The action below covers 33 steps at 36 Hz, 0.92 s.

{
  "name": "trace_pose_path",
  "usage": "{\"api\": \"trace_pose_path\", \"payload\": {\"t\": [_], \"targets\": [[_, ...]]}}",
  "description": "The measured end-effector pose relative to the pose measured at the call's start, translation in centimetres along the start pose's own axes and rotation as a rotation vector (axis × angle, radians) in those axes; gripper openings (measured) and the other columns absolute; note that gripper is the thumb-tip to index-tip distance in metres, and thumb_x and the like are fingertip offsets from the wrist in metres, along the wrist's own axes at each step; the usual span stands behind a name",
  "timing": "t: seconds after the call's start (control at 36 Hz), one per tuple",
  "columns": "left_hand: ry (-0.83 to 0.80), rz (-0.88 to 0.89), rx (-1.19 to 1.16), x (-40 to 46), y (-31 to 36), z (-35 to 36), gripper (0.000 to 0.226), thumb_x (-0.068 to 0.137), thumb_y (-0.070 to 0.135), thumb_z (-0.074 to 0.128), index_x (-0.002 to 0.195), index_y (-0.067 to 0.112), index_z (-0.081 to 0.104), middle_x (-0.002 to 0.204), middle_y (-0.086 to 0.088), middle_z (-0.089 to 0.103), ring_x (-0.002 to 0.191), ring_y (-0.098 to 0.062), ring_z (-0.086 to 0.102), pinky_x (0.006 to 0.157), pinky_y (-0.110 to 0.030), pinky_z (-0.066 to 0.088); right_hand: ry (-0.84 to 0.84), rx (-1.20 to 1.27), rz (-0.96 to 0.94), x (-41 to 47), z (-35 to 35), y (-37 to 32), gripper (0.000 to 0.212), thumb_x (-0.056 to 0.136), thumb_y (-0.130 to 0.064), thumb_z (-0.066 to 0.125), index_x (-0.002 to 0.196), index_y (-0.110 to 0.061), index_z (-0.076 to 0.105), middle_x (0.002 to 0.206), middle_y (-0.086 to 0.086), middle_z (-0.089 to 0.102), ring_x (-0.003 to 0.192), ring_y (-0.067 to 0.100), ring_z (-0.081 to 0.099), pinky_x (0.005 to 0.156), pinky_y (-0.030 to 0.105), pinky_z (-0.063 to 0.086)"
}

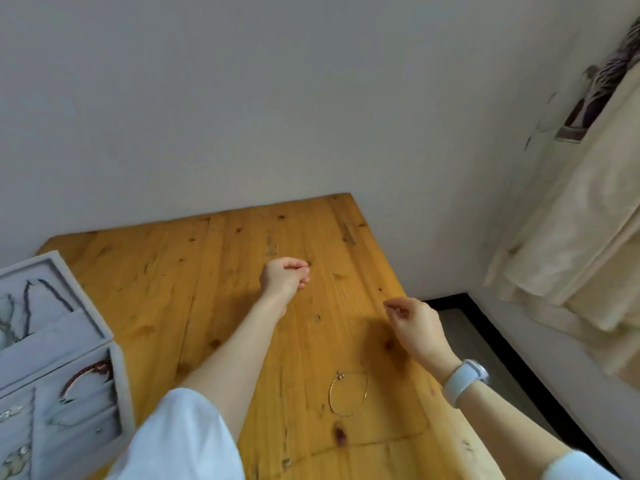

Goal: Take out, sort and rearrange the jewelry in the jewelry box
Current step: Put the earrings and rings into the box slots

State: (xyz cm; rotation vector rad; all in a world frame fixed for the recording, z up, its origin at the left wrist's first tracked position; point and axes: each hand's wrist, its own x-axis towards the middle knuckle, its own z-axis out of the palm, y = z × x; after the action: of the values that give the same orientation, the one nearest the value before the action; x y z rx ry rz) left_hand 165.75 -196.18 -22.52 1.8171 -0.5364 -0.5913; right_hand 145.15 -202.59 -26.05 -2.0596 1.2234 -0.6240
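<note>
A grey velvet jewelry box (69,344) stands open at the table's left edge. Dark necklaces (41,296) hang in its raised lid, and a red and silver bangle (86,375) lies in a tray below. A thin gold bracelet (348,393) lies as a loop on the wooden table (194,271), near the front right. My left hand (282,277) hovers over the table's middle with its fingertips pinched together. My right hand (414,320), with a white watch on the wrist, is pinched the same way to the right. I see nothing between the fingers of either hand.
The table sits in a corner against a white wall. Its right edge drops to a grey floor with a dark skirting (519,368). A cream curtain (581,237) hangs at the far right. Small pieces (14,414) lie in the box's lower compartments.
</note>
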Motion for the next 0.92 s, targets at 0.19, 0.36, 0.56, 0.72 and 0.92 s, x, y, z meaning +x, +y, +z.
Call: {"api": "trace_pose_path", "payload": {"t": [0.19,0.36,0.56,0.72,0.92], "targets": [[0.019,0.043,-0.028,7.4,0.0,6.4,0.01,0.082,-0.001,0.063,0.089,0.005,0.068,0.082,-0.008,0.067,0.07,-0.015,0.062,0.073,-0.025,0.052,0.164,-0.116,-0.1,4.2,1.9,1.8,0.015,0.09,-0.015,0.052,0.101,-0.015,0.061,0.093,-0.002,0.061,0.092,0.014,0.052,0.073,0.021,0.038],[0.056,0.231,0.165,10.6,0.4,10.5,0.01,0.083,0.013,0.065,0.09,0.016,0.071,0.089,0.001,0.067,0.082,-0.009,0.056,0.067,-0.014,0.036,0.198,-0.173,-0.112,5.9,2.9,1.9,0.01,0.089,-0.019,0.053,0.091,-0.016,0.061,0.088,-0.004,0.056,0.077,0.013,0.053,0.067,0.025,0.044],[0.042,0.32,0.401,11.2,-1.1,11.9,0.02,0.09,0.021,0.056,0.105,0.024,0.069,0.113,-0.004,0.066,0.113,-0.025,0.053,0.101,-0.04,0.038,0.233,-0.216,-0.119,5.6,3.6,1.9,0.01,0.087,-0.017,0.054,0.091,-0.013,0.061,0.083,-0.001,0.056,0.074,0.016,0.052,0.061,0.024,0.038],[-0.081,0.526,0.48,7.9,-2.3,9.6,0.032,0.093,0.01,0.045,0.122,0.011,0.058,0.129,-0.005,0.053,0.12,-0.021,0.047,0.1,-0.028,0.033,0.131,-0.032,-0.08,4.4,2.6,2.2,0.03,0.087,-0.001,0.042,0.111,-0.008,0.057,0.092,-0.002,0.052,0.09,0.015,0.051,0.076,0.018,0.034],[-0.305,0.649,1.019,5.2,-3.9,8.9,0.05,0.097,0.044,0.027,0.145,0.032,0.021,0.154,0.012,0.016,0.14,-0.016,0.013,0.113,-0.042,0.008,0.192,0.211,0.021,2.9,1.4,2.9,0.045,0.082,0.015,0.032,0.111,-0.009,0.057,0.097,0.002,0.059,0.089,0.008,0.053,0.075,0.0,0.037]]}}
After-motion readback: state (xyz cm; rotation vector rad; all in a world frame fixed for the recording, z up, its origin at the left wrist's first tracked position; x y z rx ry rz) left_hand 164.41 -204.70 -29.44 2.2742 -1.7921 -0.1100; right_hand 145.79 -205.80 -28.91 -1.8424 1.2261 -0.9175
